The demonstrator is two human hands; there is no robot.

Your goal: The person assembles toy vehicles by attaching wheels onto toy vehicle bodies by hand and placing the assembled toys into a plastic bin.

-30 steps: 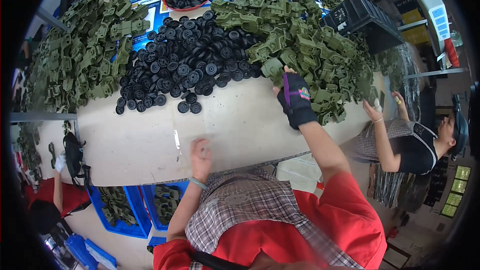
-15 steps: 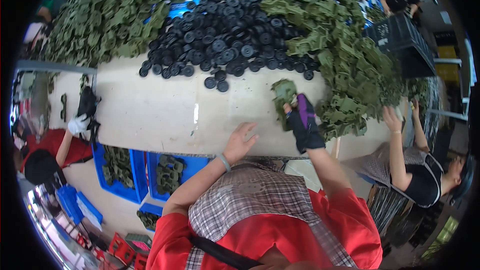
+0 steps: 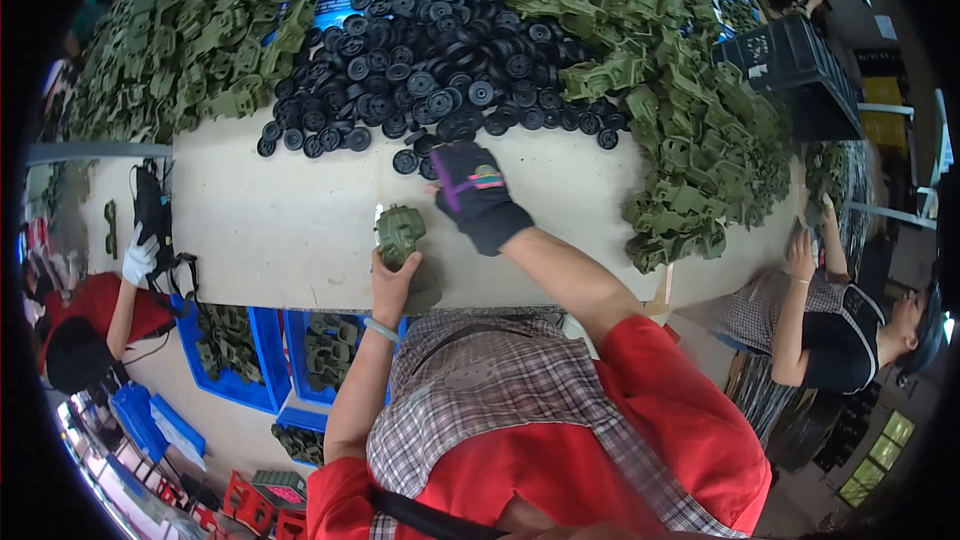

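Observation:
My left hand (image 3: pixel 393 277) is bare and holds a green plastic toy body part (image 3: pixel 399 234) upright near the table's front edge. My right hand (image 3: pixel 475 195) wears a black glove and reaches toward the edge of the heap of black plastic wheels (image 3: pixel 440 50). Its fingers lie next to loose wheels (image 3: pixel 412 160); whether it grips one is hidden. A small white-handled tool (image 3: pixel 378 212) lies beside the green part.
Heaps of green plastic parts lie at the left (image 3: pixel 190 30) and right (image 3: pixel 690 110) of the beige table (image 3: pixel 280 230). A black crate (image 3: pixel 795 70) stands far right. Blue bins (image 3: pixel 240 350) with green parts sit below the table. Other people work at the left (image 3: pixel 90 310) and right (image 3: pixel 850 320).
My right hand passed the green part to my left hand and moved up to the black wheels. My left hand closed on the part.

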